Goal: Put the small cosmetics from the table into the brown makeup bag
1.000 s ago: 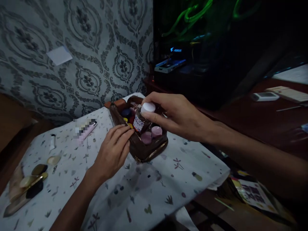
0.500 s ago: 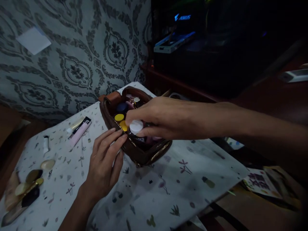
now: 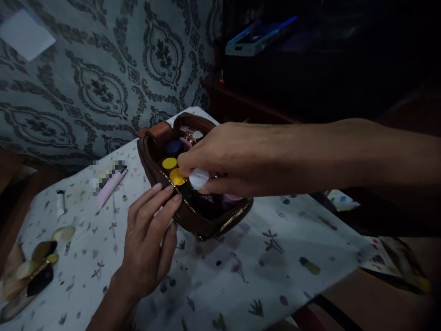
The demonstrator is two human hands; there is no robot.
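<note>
A brown zip bag [image 3: 195,224] stands unzipped on the cloth-covered table. My right hand [image 3: 220,158] reaches into it from the right, thumb and fingers closed around a white-capped container [image 3: 199,178]; its lower part is hidden in the bag. My left hand [image 3: 151,234] grips the bag's near left rim, fingertips at the zipper and thumb against the outside. Beside the white cap sit two yellow caps, one farther [image 3: 169,163] and one nearer [image 3: 178,176]. Behind them are a dark blue round lid [image 3: 174,147] and small pinkish items [image 3: 188,138].
A pink tube [image 3: 110,187] and a small white tube with a black cap [image 3: 60,203] lie on the patterned tablecloth [image 3: 220,294]. Several stones or shell-like pieces [image 3: 41,264] cluster at the left edge. Patterned wallpaper [image 3: 99,87] rises behind; a dark screen stands back right.
The white-capped container and my right hand have shifted slightly right within the bag. My left hand stays on the rim. The view has turned slightly.
</note>
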